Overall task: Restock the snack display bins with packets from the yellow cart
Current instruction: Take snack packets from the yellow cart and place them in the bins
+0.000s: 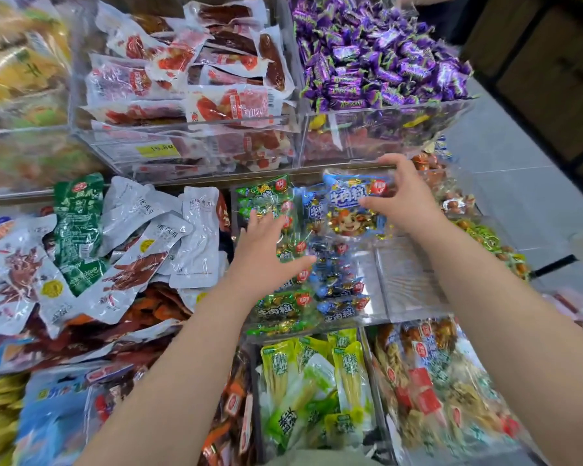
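Blue packet (350,210): held above the back end of the clear bin (377,319), just below the front edge of the upper shelf bins. Printed face toward the camera with the cartoon cow on its lower half, so the top edge points away from the person, toward the upper bins. Print line tilts slightly up to the right. Long axis looks to run away-from/toward the person, but the right side is covered by the hand, so not certain.

Right hand (406,196): grips the packet at its right side, thumb across the front, fingers curled over the top edge.

Left hand (266,247): holds nothing, fingers straight and spread, thumb out to the right. It is over the green packets (276,306) in the left half of the same bin; contact unclear.

More blue packets (340,292) lie in the right half of that bin, beside the green ones.

Around: purple candies (377,55) in the bin above right, red sausage packs (189,72) above centre with a yellow price tag (159,150) on the front wall, silver pouches (142,237) piled to the left, yellow-green packs (317,381) in the bin nearest the person.
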`<act>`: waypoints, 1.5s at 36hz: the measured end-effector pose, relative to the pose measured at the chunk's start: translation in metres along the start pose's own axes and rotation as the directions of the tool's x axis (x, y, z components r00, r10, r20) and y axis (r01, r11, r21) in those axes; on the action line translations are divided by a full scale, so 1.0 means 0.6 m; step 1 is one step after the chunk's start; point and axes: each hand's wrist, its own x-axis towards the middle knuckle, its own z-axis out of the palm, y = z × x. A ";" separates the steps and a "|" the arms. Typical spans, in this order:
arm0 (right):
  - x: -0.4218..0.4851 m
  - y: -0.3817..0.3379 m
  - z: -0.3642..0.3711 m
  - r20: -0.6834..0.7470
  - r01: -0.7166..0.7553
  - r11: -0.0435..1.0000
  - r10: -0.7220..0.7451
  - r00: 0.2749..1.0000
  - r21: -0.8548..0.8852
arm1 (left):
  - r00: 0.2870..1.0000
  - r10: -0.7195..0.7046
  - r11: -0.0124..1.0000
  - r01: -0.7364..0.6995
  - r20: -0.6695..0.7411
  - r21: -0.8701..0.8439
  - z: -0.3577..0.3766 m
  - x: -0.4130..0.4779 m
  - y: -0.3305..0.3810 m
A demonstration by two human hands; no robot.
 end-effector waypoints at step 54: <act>-0.087 0.051 0.115 0.208 0.302 0.876 -0.237 0.949 -0.377 | 0.995 0.039 0.971 -0.017 -0.088 0.240 0.028 0.011 0.003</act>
